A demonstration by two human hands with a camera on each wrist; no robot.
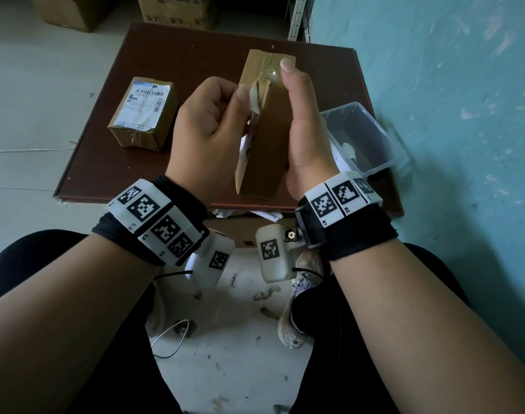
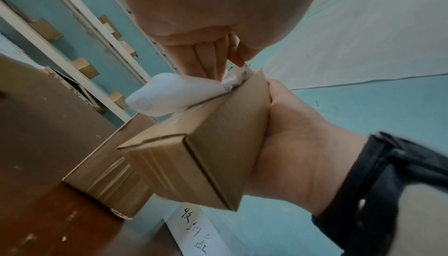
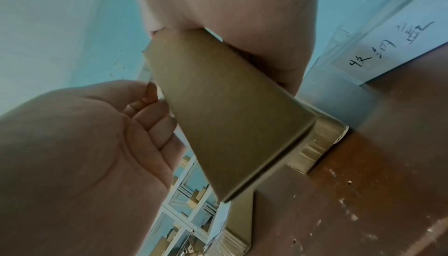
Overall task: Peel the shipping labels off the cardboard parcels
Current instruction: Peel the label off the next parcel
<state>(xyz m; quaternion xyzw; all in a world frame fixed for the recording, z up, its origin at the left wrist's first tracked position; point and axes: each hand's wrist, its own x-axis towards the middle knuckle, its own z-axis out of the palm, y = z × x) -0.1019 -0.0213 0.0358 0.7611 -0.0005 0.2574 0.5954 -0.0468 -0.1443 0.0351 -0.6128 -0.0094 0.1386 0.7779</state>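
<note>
I hold a brown cardboard parcel (image 1: 264, 150) on edge above the dark brown table (image 1: 129, 174). My right hand (image 1: 300, 115) grips it from the right, thumb along its top side. My left hand (image 1: 243, 97) pinches the white shipping label (image 1: 255, 100), which is partly lifted off the parcel's left face. In the left wrist view the label (image 2: 164, 95) curls away from the parcel (image 2: 218, 154) under my left fingers (image 2: 206, 58), and my right hand (image 2: 290, 135) holds the far side. A second parcel (image 1: 144, 115) lies on the table at the left with its label stuck on.
A clear plastic bin (image 1: 371, 127) with paper scraps stands on the table's right side, against the teal wall. The wrist views show a taped box (image 2: 104, 173) on the table just below the held parcel. Larger cartons (image 1: 177, 10) stand on the floor beyond the table.
</note>
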